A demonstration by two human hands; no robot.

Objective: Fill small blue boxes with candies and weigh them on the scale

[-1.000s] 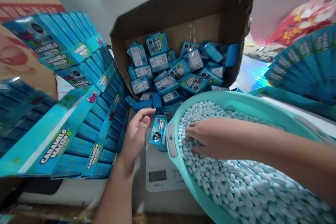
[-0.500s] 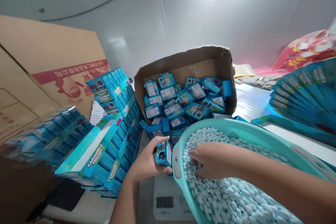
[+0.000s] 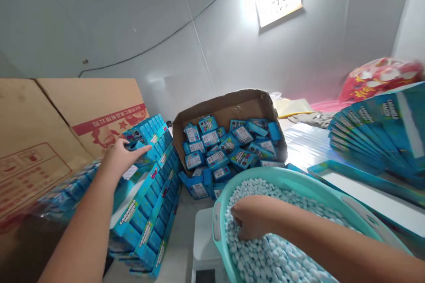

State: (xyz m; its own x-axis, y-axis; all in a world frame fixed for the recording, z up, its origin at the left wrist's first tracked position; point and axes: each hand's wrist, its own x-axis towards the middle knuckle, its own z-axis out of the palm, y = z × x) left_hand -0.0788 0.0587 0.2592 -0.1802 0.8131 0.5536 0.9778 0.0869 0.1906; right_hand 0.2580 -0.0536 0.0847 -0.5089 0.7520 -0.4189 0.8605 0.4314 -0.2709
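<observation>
My left hand (image 3: 122, 155) grips a small blue candy box (image 3: 137, 147) between thumb and fingers, over the stacked blue display trays (image 3: 146, 216) filled with similar boxes. Whether the held box touches the tray beneath it, I cannot tell. My right hand (image 3: 250, 216) is curled into a heap of pale blue candies (image 3: 282, 256), its fingertips hidden among them. A teal oval basin (image 3: 282, 174) holds these candies. Under the basin's left end lies a white scale (image 3: 203, 234) with a dark display.
An open cardboard carton (image 3: 229, 106) holds many small blue boxes behind the basin. To the right are a long blue tray (image 3: 365, 199) and fanned blue cartons (image 3: 375, 128). A large brown box (image 3: 40, 141) stands left; a red patterned bag (image 3: 378, 80) sits at back right.
My left hand has carried the small candy box from beside the basin leftward and up to the stacked trays. My right hand stays in the candies. The camera view has tilted upward.
</observation>
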